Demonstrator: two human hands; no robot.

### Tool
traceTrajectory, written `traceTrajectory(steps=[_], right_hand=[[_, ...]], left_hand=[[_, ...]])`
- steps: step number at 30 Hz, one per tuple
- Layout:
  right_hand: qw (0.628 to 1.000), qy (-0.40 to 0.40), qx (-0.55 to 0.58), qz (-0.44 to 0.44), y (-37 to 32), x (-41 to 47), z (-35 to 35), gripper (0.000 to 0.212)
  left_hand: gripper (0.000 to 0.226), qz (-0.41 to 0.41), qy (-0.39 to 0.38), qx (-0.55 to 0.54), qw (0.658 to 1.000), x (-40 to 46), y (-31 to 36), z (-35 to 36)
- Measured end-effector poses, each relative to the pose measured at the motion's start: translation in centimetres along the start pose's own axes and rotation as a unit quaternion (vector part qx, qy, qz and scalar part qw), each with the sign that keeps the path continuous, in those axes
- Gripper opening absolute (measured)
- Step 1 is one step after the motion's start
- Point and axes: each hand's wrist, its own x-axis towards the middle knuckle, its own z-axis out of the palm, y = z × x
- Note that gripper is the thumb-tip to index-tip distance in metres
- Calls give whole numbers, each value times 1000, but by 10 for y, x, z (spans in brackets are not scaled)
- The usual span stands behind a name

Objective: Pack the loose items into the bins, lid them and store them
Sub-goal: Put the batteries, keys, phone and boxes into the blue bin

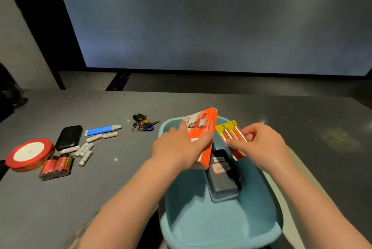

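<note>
Teal bin [201, 226] nearest; left hand [177, 148] gripping orange box [203, 128] lengthwise away, right hand [259, 144] pinching battery pack [231, 134]

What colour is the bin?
The bin is light teal blue, seen best in the head view.

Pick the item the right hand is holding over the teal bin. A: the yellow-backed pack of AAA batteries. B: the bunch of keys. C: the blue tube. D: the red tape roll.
A: the right hand pinches the yellow-backed pack of AAA batteries over the teal bin.
</note>
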Motion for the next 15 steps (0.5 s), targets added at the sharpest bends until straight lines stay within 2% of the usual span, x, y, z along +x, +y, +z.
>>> traceTrajectory(steps=[2,5,11,13,15], right_hand=[[1000,-2,-15,-4,4,2,4,39],[998,-12,-54,-17,6,3,10,40],[995,-19,-93,-34,4,2,19,43],[994,-17,-96,-39,4,3,20,44],[994,-15,-98,-47,4,1,20,44]], left_hand=[[83,-19,-29,15,999,5,6,8],[69,-21,-94,80,992,8,5,22],[88,-96,-117,160,975,14,5,40],[87,-92,-129,175,972,17,3,45],[74,-60,-157,192,967,19,0,49]])
